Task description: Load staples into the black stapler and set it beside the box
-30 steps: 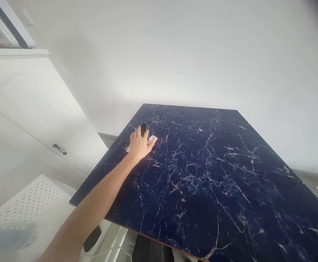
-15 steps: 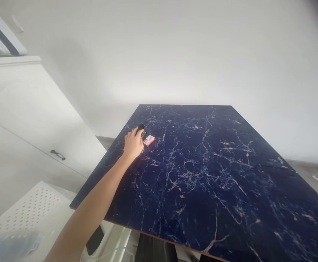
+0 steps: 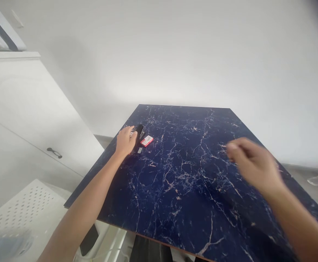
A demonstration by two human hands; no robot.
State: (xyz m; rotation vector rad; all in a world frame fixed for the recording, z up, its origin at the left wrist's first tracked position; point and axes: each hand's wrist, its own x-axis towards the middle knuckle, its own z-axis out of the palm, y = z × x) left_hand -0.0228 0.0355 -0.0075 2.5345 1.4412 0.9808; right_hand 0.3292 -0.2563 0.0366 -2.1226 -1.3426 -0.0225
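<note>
The left hand (image 3: 125, 140) reaches far out over the dark blue marbled worktop (image 3: 191, 189) to its far left corner. Its grip is closed about the left flank of a black stapler (image 3: 139, 130), though the back of the hand hides how far the fingers wrap round it. The stapler sits on the worktop with its long axis running away from the person toward the far edge. Only its right side and far end show past the knuckles. Just beside it on the right lies a small red and white staple box (image 3: 147, 141). A short pale grey strip (image 3: 139, 150), too small to name surely, lies just in front of that box. The right hand (image 3: 253, 165) hangs blurred in the air above the right half of the worktop, well apart from the stapler, which lies to its left and farther off. Its grip is loose, with fingers bent and slack and nothing between them. The left hand is therefore much the nearer of the two. A white cabinet with a dark handle (image 3: 54, 153) stands left of the worktop, and a white perforated panel (image 3: 25, 211) lies below it.
</note>
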